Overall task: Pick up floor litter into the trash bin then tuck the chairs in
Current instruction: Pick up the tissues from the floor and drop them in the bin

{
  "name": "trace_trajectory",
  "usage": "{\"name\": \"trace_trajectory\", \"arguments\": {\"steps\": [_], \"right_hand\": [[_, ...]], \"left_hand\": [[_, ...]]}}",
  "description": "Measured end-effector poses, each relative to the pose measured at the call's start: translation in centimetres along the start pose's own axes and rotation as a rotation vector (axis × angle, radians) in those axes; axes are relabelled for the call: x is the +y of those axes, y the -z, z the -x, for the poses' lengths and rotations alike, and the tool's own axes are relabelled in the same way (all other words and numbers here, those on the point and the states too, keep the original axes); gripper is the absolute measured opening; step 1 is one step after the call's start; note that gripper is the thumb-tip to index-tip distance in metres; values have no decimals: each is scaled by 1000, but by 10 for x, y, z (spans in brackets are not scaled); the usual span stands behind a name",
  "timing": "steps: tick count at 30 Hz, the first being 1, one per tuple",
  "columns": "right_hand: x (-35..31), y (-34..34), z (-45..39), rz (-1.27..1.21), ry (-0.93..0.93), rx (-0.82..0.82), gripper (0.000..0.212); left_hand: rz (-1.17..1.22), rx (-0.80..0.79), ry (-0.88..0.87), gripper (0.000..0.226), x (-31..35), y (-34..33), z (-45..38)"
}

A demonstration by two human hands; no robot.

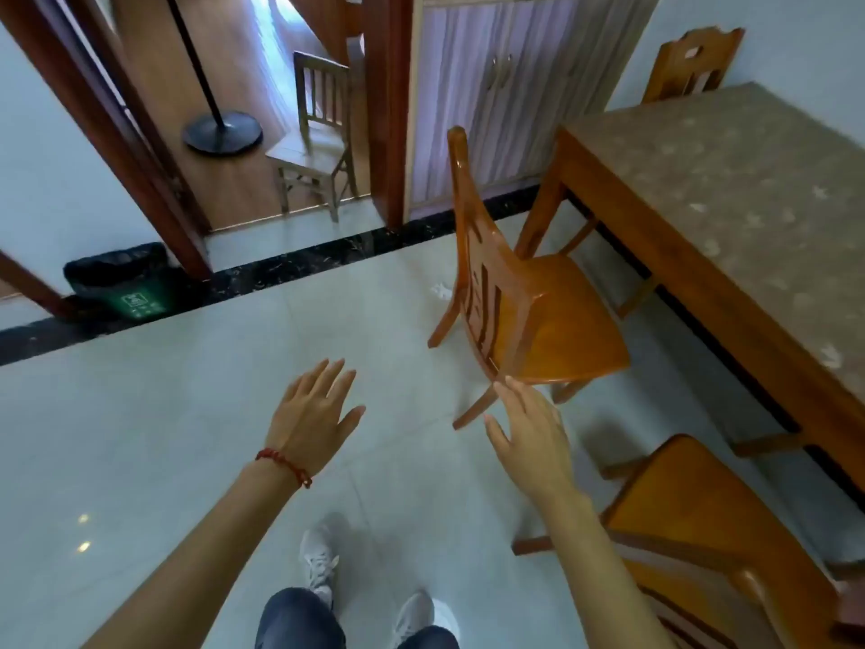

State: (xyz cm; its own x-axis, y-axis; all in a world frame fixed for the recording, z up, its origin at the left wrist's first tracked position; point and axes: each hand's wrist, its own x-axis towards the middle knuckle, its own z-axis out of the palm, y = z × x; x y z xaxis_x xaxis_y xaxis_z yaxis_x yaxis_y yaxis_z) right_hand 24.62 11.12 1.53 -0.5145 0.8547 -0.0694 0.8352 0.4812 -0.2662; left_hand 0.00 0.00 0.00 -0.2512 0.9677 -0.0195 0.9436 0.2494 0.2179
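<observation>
We're holding both hands out over the tiled floor (pixel 187 414), palms down, gripping nothing. Left hand (pixel 311 414) is spreading its fingers (pixel 327 374) straight, red bracelet (pixel 285 466) sitting on the wrist. Right hand (pixel 533 437) is also lying flat, its fingers relaxed and slightly apart.

Nearest task item: the wooden chair (pixel 529 316), standing pulled out from the table (pixel 730 194), seat facing the table, back toward us. Right fingertips (pixel 508 384) are overlapping the chair's near rear corner in view; we can't tell if they're touching it. Left hand is sitting well apart from the chair, over bare tile.

Litter: a small white crumpled scrap (pixel 441 290) is lying on the floor just beside the chair's far rear leg, well ahead of both hands.

Trash bin (pixel 126 283), green with a black liner, is standing at the far left against the wall beside the door frame (pixel 154 147), well apart from both hands.

Second chair (pixel 692 531) is sitting at lower right, also out from the table, just beside our right forearm. A third chair (pixel 692 63) is standing at the table's far end.

Our white sneakers (pixel 320 562) are showing at the bottom edge.
</observation>
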Motion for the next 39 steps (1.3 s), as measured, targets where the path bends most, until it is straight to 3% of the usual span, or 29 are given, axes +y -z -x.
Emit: {"name": "trace_trajectory", "arguments": {"steps": [7,17,25,39], "right_hand": [[-93,-33,-68,-23,239,68,45],[-213,-82,-164,-51,307,-16,46],[-246,-100,-236,-50,315,-30,49],[-280,-96,-443,-34,354,-29,40]], "left_hand": [[-10,58,194,76,-98,11,4],[13,9,408,76,-245,39,-9],[42,-60,437,75,-299,40,-60],[-13,-61,377,78,-383,66,-259]]}}
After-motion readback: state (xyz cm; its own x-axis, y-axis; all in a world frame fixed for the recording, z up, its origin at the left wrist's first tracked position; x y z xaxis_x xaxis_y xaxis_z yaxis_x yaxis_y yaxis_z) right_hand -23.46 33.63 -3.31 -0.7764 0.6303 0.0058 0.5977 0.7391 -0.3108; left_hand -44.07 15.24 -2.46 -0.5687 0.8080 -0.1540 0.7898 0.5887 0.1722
